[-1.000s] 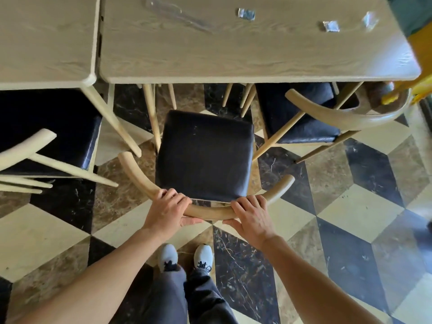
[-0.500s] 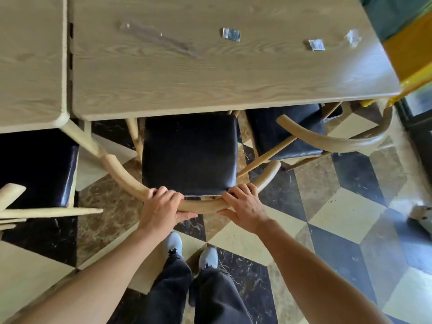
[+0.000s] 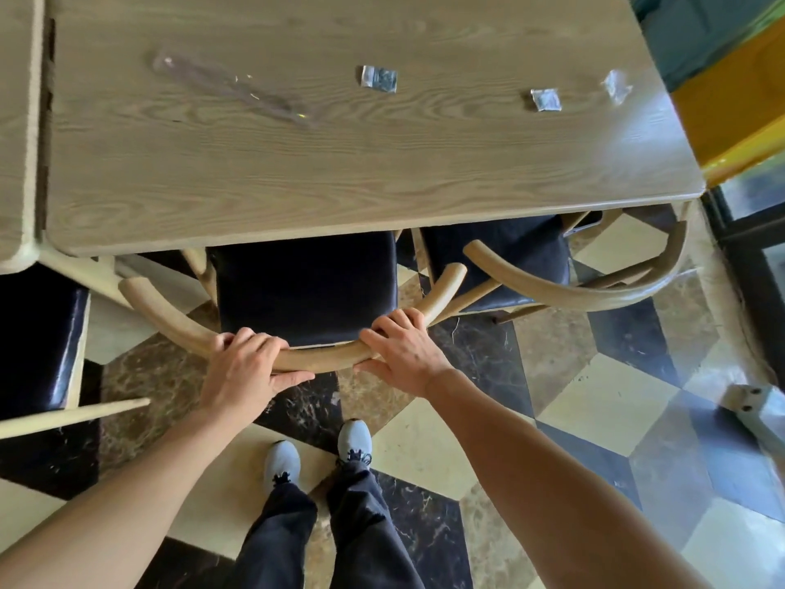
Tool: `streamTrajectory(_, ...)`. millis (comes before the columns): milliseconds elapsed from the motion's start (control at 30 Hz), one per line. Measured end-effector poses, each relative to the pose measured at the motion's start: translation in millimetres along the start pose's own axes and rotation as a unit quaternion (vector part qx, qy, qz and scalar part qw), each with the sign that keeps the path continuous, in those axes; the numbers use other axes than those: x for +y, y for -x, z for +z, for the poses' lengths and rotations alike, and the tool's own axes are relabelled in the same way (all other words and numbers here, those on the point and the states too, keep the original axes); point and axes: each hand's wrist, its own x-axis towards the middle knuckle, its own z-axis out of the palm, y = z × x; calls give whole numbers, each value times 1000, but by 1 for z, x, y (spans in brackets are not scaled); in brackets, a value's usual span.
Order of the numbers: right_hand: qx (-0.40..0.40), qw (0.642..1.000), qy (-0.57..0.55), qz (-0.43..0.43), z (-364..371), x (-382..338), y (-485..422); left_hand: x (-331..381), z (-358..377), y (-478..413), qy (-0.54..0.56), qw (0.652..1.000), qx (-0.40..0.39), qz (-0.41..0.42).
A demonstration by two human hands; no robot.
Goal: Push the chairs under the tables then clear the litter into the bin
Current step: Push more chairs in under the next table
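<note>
A wooden chair with a black seat (image 3: 306,286) stands in front of me, its seat partly under the light wooden table (image 3: 340,180). My left hand (image 3: 246,367) and my right hand (image 3: 403,346) both grip its curved wooden backrest (image 3: 327,359). On the table lie a clear plastic wrapper (image 3: 229,87), two small silvery wrappers (image 3: 379,78) (image 3: 545,99) and a crumpled clear scrap (image 3: 616,85) near the right edge.
A second chair (image 3: 573,291) sits to the right, partly under the same table. A third chair (image 3: 38,342) stands at the left by another table (image 3: 17,129). My feet (image 3: 318,452) are on the patterned tile floor. A dark door frame (image 3: 747,265) runs along the right.
The chair has slid forward, its seat going from clear of the table edge to partly beneath it. I have stepped closer, both hands staying on the backrest.
</note>
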Motion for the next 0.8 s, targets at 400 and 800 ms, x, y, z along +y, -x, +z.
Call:
streamTrajectory(400, -3, 999, 0, -41, 5, 37, -4, 17, 18, -9, -7, 999, 30, -18)
streamTrajectory(800, -57, 997, 53, 5, -8, 20, -8, 37, -21, -26, -109, 959, -245, -94)
